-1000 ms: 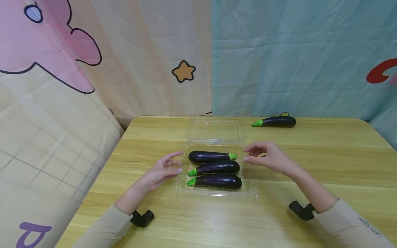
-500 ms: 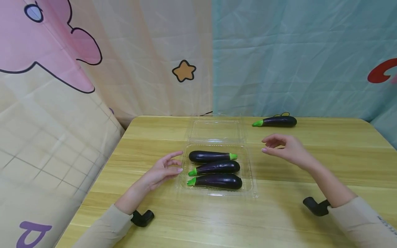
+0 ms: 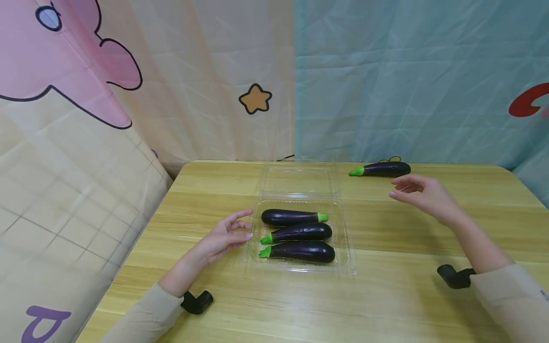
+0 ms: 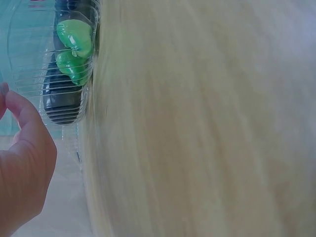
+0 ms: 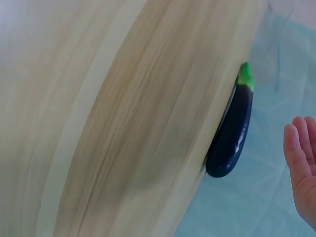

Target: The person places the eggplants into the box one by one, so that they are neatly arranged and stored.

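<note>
Three dark purple eggplants with green stems lie side by side in a clear plastic clamshell box (image 3: 343,259): a back eggplant (image 3: 289,217), a middle eggplant (image 3: 302,232) and a front eggplant (image 3: 302,251). My left hand (image 3: 220,238) is at the box's left side, fingers loosely spread, fingertips right at the rim and holding nothing. In the head view my right hand (image 3: 424,195) hovers over the table at the right, fingers relaxed and nothing in them. Just beyond it, a lone eggplant (image 3: 386,169) lies at the table's back edge, also seen in the right wrist view as a whole eggplant (image 5: 232,128).
The box's clear lid (image 3: 299,181) is folded back flat toward the rear edge of the wooden table (image 3: 283,305). A printed curtain (image 3: 364,85) hangs right behind the table, and a patterned cloth (image 3: 86,200) hangs along the left.
My right hand has moved away from the box's right side, rightward and back toward the lone eggplant. My left hand, the box and the eggplants have stayed in place.
</note>
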`<state>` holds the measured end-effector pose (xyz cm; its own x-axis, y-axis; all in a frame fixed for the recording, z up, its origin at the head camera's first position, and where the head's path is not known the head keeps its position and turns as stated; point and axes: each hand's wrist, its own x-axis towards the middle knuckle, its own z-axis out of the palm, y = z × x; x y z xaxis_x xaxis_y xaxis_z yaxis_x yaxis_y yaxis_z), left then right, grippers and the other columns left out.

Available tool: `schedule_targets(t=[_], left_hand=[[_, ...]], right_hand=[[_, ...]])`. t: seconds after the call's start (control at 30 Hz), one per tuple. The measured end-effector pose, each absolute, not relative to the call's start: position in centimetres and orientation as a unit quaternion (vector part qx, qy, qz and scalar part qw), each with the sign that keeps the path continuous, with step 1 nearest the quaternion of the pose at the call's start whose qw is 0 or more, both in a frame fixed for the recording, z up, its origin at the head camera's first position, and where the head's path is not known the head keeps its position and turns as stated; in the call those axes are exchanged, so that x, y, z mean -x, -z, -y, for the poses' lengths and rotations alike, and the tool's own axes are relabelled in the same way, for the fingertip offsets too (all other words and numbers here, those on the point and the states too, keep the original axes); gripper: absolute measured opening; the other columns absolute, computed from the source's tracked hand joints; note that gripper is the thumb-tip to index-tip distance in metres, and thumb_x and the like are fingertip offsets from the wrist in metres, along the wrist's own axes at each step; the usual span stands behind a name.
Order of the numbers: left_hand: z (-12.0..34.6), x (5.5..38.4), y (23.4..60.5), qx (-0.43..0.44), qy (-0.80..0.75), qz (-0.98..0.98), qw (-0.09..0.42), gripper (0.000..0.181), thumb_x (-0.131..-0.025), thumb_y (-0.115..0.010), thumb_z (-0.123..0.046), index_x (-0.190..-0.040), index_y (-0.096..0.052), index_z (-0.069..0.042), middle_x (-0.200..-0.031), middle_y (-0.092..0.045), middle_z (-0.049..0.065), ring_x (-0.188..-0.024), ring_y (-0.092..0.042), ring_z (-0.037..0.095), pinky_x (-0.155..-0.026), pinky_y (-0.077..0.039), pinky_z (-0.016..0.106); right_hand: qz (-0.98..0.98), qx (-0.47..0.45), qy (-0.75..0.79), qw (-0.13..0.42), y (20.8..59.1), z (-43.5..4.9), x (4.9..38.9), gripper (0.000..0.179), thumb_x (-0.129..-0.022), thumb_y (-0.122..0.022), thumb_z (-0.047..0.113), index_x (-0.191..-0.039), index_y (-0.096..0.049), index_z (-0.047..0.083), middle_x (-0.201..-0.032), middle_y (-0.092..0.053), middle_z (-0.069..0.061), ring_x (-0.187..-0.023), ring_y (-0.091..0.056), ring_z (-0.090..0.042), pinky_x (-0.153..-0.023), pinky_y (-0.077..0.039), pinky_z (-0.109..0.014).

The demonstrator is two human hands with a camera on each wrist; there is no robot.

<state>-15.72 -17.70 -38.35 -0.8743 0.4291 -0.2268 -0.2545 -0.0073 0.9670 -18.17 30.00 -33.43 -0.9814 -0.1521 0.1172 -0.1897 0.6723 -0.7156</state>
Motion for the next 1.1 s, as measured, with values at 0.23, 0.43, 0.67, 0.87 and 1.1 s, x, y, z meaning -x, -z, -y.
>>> schedule_targets(t=[0.23, 0.43, 0.67, 0.87, 1.1], left_hand=[[17.6, 15.8, 38.2, -0.067, -0.709, -0.659, 0.242, 0.07, -0.084, -0.06, 0.005, -0.145, -0.026, -0.003, -0.104, -0.052, 0.006, -0.08, -0.058, 0.008, -0.074, -0.051, 0.02], [17.6, 15.9, 38.1, -0.074, -0.709, -0.658, 0.242, 0.07, -0.084, -0.059, 0.005, -0.145, -0.026, -0.002, -0.103, -0.051, 0.005, -0.079, -0.058, 0.008, -0.072, -0.051, 0.019], [17.7, 16.0, 38.1, -0.077, -0.71, -0.657, 0.242, 0.069, -0.085, -0.059, 0.005, -0.145, -0.026, -0.002, -0.102, -0.051, 0.004, -0.08, -0.058, 0.008, -0.072, -0.051, 0.019], [17.7, 15.9, 38.1, -0.075, -0.709, -0.657, 0.243, 0.069, -0.084, -0.059, 0.005, -0.145, -0.026, -0.002, -0.102, -0.051, 0.004, -0.08, -0.058, 0.008, -0.073, -0.051, 0.02], [17.8, 15.8, 38.2, -0.072, -0.707, -0.659, 0.245, 0.07, -0.085, -0.06, 0.005, -0.145, -0.026, -0.003, -0.104, -0.051, 0.005, -0.081, -0.058, 0.008, -0.074, -0.051, 0.02]], right_hand=[[0.922, -0.067, -0.381, 0.019, 33.7, -32.0, 19.3, 0.05, -0.087, -0.065, 0.036, -0.122, -0.055, 0.002, -0.111, -0.058, -0.011, -0.083, -0.049, 0.01, -0.065, -0.046, -0.02], [0.923, -0.038, -0.383, 0.015, 34.0, -33.1, 20.6, 0.057, -0.088, -0.062, 0.039, -0.127, -0.05, 0.0, -0.121, -0.052, -0.022, -0.083, -0.046, 0.011, -0.067, -0.045, -0.018], [0.922, -0.02, -0.388, 0.007, 34.7, -33.9, 22.3, 0.065, -0.088, -0.061, 0.043, -0.132, -0.044, -0.001, -0.126, -0.048, -0.024, -0.085, -0.043, 0.009, -0.074, -0.046, -0.029], [0.919, -0.006, -0.395, -0.003, 35.1, -34.2, 23.4, 0.073, -0.087, -0.058, 0.049, -0.137, -0.039, 0.0, -0.131, -0.041, -0.026, -0.111, -0.045, -0.028, -0.084, -0.046, -0.039], [0.913, -0.006, -0.408, -0.006, 35.6, -34.5, 24.5, 0.076, -0.087, -0.058, 0.048, -0.139, -0.034, -0.002, -0.136, -0.035, -0.029, -0.119, -0.037, -0.042, -0.091, -0.038, -0.058]])
